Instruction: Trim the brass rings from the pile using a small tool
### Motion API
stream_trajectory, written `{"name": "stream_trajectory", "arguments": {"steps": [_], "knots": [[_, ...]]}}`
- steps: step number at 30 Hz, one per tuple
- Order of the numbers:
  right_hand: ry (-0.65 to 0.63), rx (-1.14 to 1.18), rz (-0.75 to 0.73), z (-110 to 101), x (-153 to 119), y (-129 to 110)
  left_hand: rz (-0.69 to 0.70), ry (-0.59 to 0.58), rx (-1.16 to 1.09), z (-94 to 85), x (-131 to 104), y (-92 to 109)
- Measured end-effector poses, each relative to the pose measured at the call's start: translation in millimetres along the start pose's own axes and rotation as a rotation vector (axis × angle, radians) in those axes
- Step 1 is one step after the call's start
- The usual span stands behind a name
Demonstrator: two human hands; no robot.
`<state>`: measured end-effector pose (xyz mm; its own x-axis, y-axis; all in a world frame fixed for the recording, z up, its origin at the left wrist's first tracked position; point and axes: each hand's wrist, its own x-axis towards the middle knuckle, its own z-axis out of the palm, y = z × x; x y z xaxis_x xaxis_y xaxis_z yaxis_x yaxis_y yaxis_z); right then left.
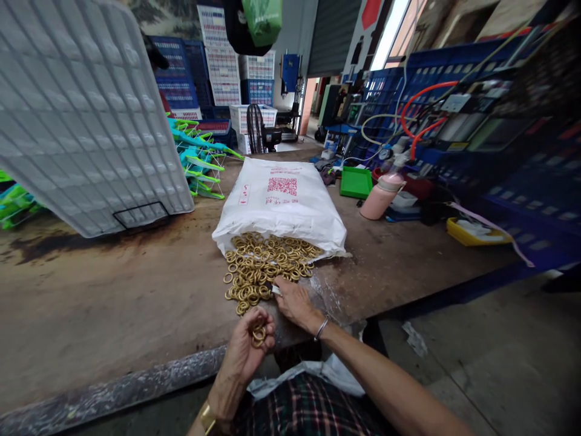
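My left hand (pixel 252 342) is curled around several gold-coloured rings (pixel 258 333), just in front of the table's near edge. My right hand (pixel 295 301) reaches to the near right side of a heap of the same gold rings (pixel 261 266). Its fingers are closed, with a small white and dark piece (pixel 275 290) at the tips; whether this is a tool or a finger wrap I cannot make out. The rings spill from the open mouth of a white woven sack (pixel 281 194), which lies flat with red print on top.
A large grey ribbed plastic panel (pixel 95 115) stands at left, with green and blue plastic pieces (pixel 200 157) behind it. To the right are a pink bottle (pixel 382 197), a green tray (pixel 356 183), a yellow tray (pixel 474 232) and a machine with orange hoses (pixel 411 121).
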<state>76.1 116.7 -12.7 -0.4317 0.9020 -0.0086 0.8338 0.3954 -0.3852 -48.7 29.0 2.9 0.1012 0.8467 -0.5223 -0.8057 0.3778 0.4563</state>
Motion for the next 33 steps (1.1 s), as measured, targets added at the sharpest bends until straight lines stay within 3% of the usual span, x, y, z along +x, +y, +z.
{"name": "stream_trajectory", "arguments": {"steps": [5, 11, 15, 21, 24, 28, 33], "knots": [[0.007, 0.16, -0.126, -6, -11, 4, 0.17, 0.129, 0.134, 2.8, 7, -3], [0.031, 0.321, -0.236, -13, -26, -2, 0.172, 0.048, 0.311, 5.6, 8, -6], [-0.002, 0.499, -0.198, -18, -26, -10, 0.236, 0.041, 0.383, 1.1, 9, -8], [-0.128, 0.716, -0.003, -10, -17, -9, 0.341, 0.115, 0.628, -8.1, 10, -12], [-0.174, 0.802, 0.078, -6, -15, -7, 0.329, 0.078, 0.645, -8.7, 12, -13], [-0.084, 0.803, 0.066, -9, -16, -9, 0.258, -0.008, 0.584, -6.0, 12, -12], [-0.077, 0.755, -0.02, -16, -17, -13, 0.252, -0.026, 0.569, -3.2, 10, -10]]}}
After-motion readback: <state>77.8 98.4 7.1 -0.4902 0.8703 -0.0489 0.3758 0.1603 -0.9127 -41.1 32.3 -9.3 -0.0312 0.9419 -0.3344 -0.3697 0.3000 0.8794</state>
